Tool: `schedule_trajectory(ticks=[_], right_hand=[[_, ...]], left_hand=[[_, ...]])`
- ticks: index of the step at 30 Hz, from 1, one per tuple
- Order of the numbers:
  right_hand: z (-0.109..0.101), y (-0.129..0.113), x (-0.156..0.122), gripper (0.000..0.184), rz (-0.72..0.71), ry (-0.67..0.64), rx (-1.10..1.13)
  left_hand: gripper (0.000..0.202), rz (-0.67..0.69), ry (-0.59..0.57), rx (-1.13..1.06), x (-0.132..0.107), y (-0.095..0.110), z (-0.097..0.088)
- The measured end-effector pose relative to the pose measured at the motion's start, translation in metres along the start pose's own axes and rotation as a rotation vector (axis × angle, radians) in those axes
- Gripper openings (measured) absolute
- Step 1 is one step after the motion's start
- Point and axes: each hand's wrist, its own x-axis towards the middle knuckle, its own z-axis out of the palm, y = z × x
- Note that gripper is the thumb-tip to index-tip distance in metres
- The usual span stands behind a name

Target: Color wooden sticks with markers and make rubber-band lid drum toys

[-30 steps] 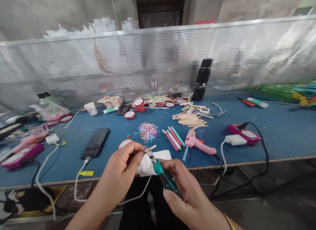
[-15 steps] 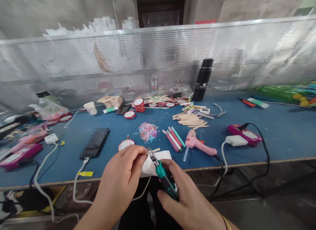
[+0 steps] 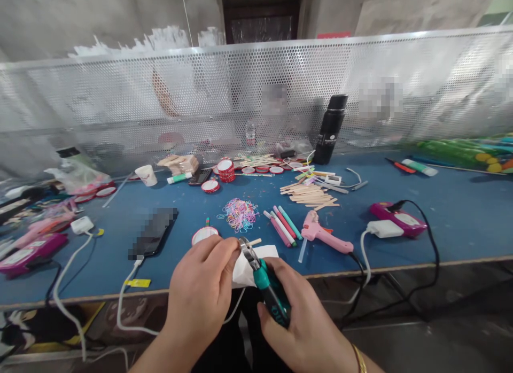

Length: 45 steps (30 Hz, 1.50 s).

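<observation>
My right hand (image 3: 304, 319) is wrapped round the teal handles of a pair of cutters (image 3: 267, 287), whose metal jaws close on a thin wooden stick (image 3: 254, 242). My left hand (image 3: 202, 293) pinches the stick's other end, which is hidden by my fingers. Both hands hover just off the near edge of the blue table (image 3: 460, 212), above a white tissue (image 3: 252, 261). A small round white lid with a red rim (image 3: 203, 234) lies just beyond my left hand.
On the table lie a pink glue gun (image 3: 323, 235), coloured pens (image 3: 284, 222), a heap of small rubber bands (image 3: 239, 213), wooden sticks (image 3: 309, 194), a phone (image 3: 154, 231), a black bottle (image 3: 329, 129) and a magenta device with a charger (image 3: 395, 217). A perforated metal screen (image 3: 120, 100) backs it.
Both hands have drifted slightly down and toward me with the cutters and the stick; my left fingers now cover more of the stick. The grips are unchanged.
</observation>
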Motion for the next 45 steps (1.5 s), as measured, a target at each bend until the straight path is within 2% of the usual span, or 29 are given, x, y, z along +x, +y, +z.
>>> schedule_trajectory(ticks=[4, 10, 23, 30, 38, 45], right_hand=[[0.001, 0.001, 0.001, 0.038, 0.014, -0.010, 0.011], [0.001, -0.001, 0.001, 0.045, -0.038, 0.006, -0.025], [0.000, -0.001, 0.005, 0.054, -0.088, 0.017, -0.100], [-0.004, -0.002, 0.004, 0.053, -0.095, 0.035, -0.122], [0.002, 0.005, 0.005, 0.048, -0.058, 0.043, -0.119], [0.004, 0.008, 0.006, 0.045, -0.083, 0.072, -0.114]], left_hand=[[0.021, 0.008, 0.005, 0.054, 0.000, -0.002, 0.001], [0.022, 0.036, 0.045, 0.071, 0.000, -0.003, 0.001], [0.021, 0.018, 0.004, 0.031, 0.002, -0.007, -0.002], [0.023, 0.034, -0.015, 0.040, 0.004, -0.006, -0.006], [0.021, 0.019, -0.006, 0.004, 0.006, -0.008, -0.001], [0.023, -0.019, -0.058, -0.007, 0.004, -0.011, 0.003]])
